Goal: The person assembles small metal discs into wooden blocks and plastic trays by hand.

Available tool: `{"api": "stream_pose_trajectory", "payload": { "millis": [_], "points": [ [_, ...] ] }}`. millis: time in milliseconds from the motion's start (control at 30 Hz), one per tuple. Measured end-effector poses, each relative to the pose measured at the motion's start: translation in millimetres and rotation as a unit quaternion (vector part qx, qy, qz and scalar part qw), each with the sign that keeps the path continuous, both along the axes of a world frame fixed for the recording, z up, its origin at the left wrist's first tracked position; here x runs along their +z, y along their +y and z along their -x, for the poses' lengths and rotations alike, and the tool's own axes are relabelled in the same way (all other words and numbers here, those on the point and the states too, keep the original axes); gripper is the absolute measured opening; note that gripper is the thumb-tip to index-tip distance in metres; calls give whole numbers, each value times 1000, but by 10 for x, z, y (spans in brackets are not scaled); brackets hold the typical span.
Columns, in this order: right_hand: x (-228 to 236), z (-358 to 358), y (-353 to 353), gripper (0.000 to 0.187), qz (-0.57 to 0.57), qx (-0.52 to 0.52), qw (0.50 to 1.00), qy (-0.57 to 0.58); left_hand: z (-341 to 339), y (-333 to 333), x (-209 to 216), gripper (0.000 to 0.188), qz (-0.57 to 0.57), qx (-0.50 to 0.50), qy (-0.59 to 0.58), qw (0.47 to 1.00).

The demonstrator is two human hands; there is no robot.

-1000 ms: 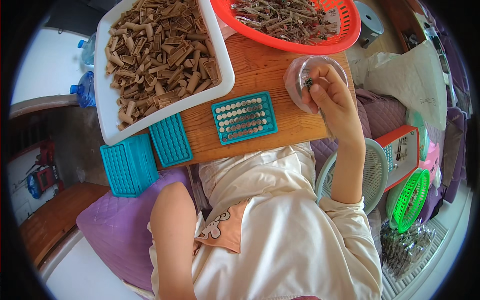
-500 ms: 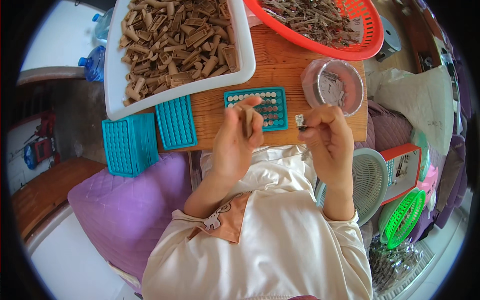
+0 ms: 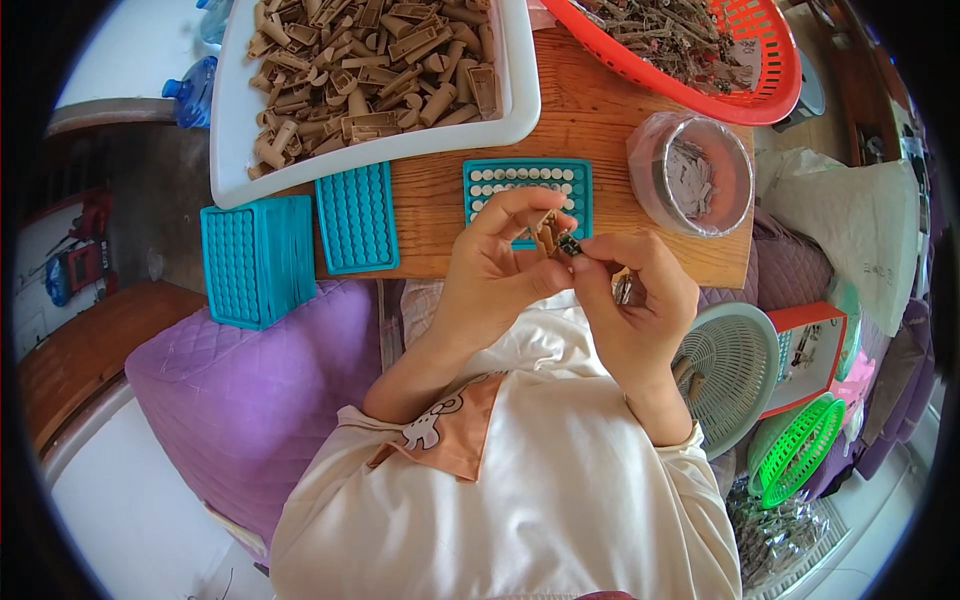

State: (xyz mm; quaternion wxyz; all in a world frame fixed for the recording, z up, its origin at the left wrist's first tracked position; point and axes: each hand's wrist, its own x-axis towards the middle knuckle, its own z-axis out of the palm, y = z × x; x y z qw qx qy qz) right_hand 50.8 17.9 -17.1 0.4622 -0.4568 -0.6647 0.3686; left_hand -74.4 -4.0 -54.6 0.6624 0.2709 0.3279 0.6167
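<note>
In front of my chest, both hands come together over the table's near edge. My left hand [image 3: 507, 262] grips a tan plastic shell [image 3: 546, 232], its hollow side showing. Between the thumb and fingers of my right hand [image 3: 640, 290] is a small dark circuit board [image 3: 569, 244], held against the shell's opening. Whether the board sits inside the shell, I cannot tell. Something shiny shows within the curled right fingers, too small to name. Just beyond the hands lies a teal tray [image 3: 584, 190] with rows of round white pieces, partly hidden by my left fingers.
A white bin [image 3: 520, 115] heaped with tan shells stands back left. A red basket [image 3: 775, 95] of metallic parts is back right, near a plastic-lined round tub [image 3: 745, 200]. Teal trays [image 3: 258, 262] are stacked at left. Grey [image 3: 735, 400] and green baskets [image 3: 800, 450] sit right.
My right hand has moved left, bringing the small board to the shell in my left hand. The left hand has turned the shell so its hollow side shows. The whole view has shifted slightly.
</note>
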Motion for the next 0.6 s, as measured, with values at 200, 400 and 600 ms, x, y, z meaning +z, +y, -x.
{"api": "stream_pose_trajectory", "payload": {
  "millis": [200, 400, 600],
  "points": [
    [-22, 20, -36, 14, 16, -13, 999, 26, 46, -25, 92, 56, -41, -5, 91, 995],
    [-69, 23, -77, 14, 36, -45, 996, 63, 90, 7, 104, 50, -45, -29, 101, 993],
    [-89, 74, -149, 20, -45, -89, 994, 44, 38, 40, 73, 44, -51, -26, 84, 995]
  ]
}}
